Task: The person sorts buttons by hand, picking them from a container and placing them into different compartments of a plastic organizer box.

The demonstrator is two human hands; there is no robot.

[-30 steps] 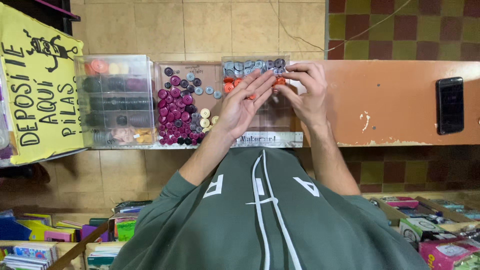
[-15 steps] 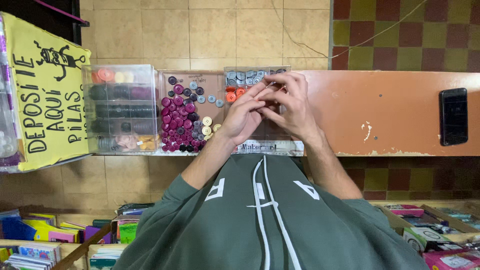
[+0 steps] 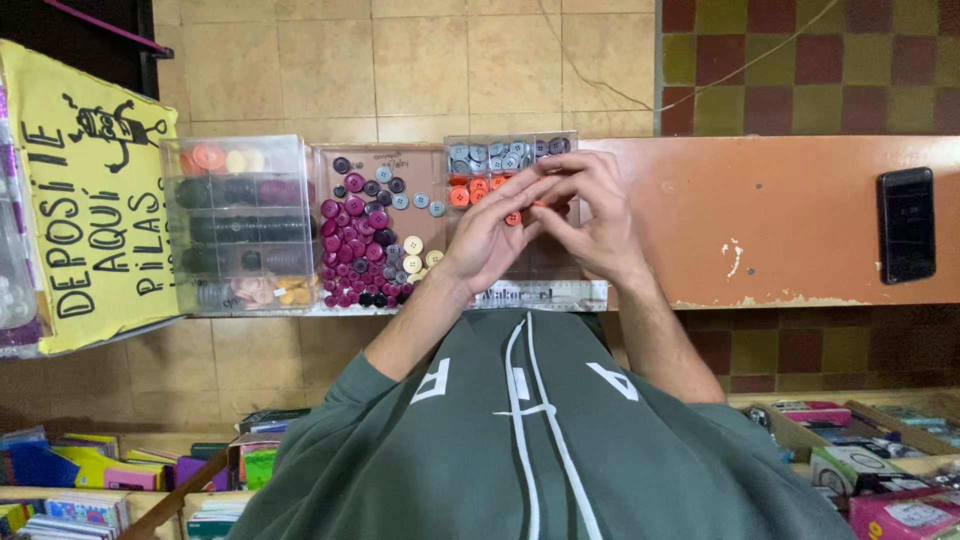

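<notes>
Pinching one orange button (image 3: pixel 513 218) together, left hand (image 3: pixel 490 235) and right hand (image 3: pixel 590 215) met, fingertips touching, over the clear button tray (image 3: pixel 560 285).

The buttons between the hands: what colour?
Orange buttons, pinched between the left hand and right hand; head view.

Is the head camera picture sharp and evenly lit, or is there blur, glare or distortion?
Head view: light is soft and even, without hard shadows; the buttons look sharp; the left hand and right hand are slightly soft; faint reflections lie on the clear plastic drawer box; the orange counter bows slightly, a wide-angle effect.
</notes>
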